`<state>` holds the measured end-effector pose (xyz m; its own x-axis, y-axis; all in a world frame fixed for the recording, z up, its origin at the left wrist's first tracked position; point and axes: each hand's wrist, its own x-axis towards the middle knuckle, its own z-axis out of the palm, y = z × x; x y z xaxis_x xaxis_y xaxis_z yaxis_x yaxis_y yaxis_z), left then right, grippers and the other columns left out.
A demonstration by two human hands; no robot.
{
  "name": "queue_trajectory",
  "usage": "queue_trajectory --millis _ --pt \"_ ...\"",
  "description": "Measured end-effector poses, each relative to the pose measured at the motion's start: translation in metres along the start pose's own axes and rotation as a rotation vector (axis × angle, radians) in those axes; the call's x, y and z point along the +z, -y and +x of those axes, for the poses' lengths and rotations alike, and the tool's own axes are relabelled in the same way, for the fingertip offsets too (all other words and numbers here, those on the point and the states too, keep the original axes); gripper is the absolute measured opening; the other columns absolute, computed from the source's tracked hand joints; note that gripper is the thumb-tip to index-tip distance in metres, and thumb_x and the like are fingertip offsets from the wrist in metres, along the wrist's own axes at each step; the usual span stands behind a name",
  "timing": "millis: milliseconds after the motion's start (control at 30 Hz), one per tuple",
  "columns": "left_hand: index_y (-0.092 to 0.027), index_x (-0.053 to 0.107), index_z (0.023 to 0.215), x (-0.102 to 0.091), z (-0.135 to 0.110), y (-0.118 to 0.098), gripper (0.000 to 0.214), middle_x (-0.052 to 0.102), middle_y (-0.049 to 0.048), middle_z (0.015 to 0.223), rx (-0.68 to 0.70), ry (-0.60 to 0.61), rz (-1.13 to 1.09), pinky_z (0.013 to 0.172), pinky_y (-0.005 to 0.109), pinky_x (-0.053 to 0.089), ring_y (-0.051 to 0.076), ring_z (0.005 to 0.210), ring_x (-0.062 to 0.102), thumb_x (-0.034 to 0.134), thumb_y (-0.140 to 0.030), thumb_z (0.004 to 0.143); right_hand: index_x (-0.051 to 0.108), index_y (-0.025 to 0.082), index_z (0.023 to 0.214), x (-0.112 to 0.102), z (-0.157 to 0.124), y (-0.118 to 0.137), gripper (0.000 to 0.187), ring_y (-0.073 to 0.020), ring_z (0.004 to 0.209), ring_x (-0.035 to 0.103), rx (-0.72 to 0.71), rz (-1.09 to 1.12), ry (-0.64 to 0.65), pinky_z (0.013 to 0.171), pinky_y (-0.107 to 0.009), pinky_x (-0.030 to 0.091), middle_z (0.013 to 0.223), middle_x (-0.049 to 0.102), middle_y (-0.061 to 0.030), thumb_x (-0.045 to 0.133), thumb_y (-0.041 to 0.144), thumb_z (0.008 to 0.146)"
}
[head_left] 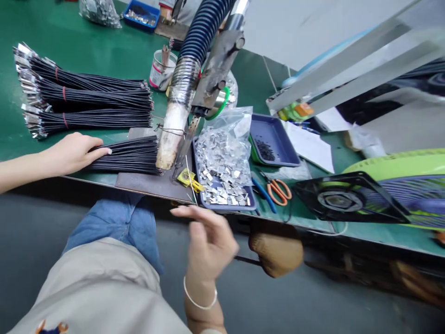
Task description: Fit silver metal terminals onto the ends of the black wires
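Note:
My left hand (78, 150) is wrapped round one end of a bundle of black wires (128, 155), which lies near the table's front edge, partly on a dark plate (139, 183). Below that edge, in the air, hovers my right hand (210, 236), slightly blurred, its thumb and fingers apart and nothing seen in them. It is nearest to a blue tray (227, 207) of small metal pieces with a clear plastic bag (225, 144) among them. Several tied bundles of black wires (93, 95) with silvery ends lie behind my left hand.
A ribbed hose (205, 32) and a metal arm (213, 69) come down over the plate. Right of the tray lie orange-handled scissors (279, 191) and a black fan (347, 198). A second tray (278, 148) holds small black parts. A brown padded stool (276, 250) stands below.

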<state>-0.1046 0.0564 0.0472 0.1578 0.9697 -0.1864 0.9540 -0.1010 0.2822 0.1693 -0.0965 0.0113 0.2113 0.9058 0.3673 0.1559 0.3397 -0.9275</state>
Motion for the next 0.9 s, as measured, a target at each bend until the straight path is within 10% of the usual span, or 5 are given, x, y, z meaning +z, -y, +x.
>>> queue_trajectory --millis 267,500,633,733,900 --pt "-0.018 0.07 0.097 0.022 0.0 0.007 0.037 0.066 0.0084 0.091 0.236 -0.26 0.002 0.086 0.036 0.044 0.029 0.093 0.062 0.058 -0.052 0.088 0.073 0.025 0.101 -0.037 0.038 -0.036 0.016 -0.0202 0.103 0.075 -0.394 -0.638 0.16 0.12 -0.051 0.039 0.091 0.079 -0.0002 0.069 0.016 0.088" --pt "-0.016 0.052 0.135 0.023 -0.031 0.009 0.065 0.068 0.0139 0.117 0.307 -0.109 0.212 0.09 0.039 0.05 0.032 0.106 0.065 0.052 -0.064 0.09 0.071 0.02 0.113 -0.047 0.034 -0.02 0.026 -0.01 0.06 0.064 -0.422 -0.226 0.46 0.072 -0.029 0.057 0.066 0.066 0.0039 0.054 0.01 0.095" --pt "-0.012 0.051 0.134 0.033 -0.035 0.008 0.058 0.068 0.0152 0.108 0.304 -0.104 0.402 0.081 0.035 0.051 0.031 0.101 0.068 0.053 -0.055 0.095 0.07 0.012 0.114 0.0 0.019 -0.013 0.024 -0.007 0.043 0.043 -0.595 -0.351 0.711 0.047 -0.026 0.035 0.053 0.053 0.007 0.052 0.012 0.098" --pt "-0.013 0.051 0.131 0.036 -0.035 0.007 0.053 0.068 0.0134 0.104 0.323 -0.103 0.443 0.072 0.031 0.049 0.028 0.096 0.069 0.055 -0.052 0.095 0.07 0.011 0.12 0.057 0.014 -0.02 0.03 -0.0084 0.044 0.046 -0.674 -0.533 0.635 0.05 -0.027 0.036 0.054 0.058 0.0042 0.047 0.016 0.101" --pt "-0.013 0.052 0.128 0.036 -0.037 0.001 0.049 0.069 0.0115 0.099 0.329 -0.079 0.453 0.069 0.028 0.047 0.026 0.092 0.07 0.057 -0.049 0.096 0.063 0.012 0.134 0.12 0.036 -0.04 0.039 -0.0109 0.049 0.06 -0.351 -0.919 0.452 0.049 -0.025 0.034 0.075 0.074 -0.0076 0.041 0.021 0.103"
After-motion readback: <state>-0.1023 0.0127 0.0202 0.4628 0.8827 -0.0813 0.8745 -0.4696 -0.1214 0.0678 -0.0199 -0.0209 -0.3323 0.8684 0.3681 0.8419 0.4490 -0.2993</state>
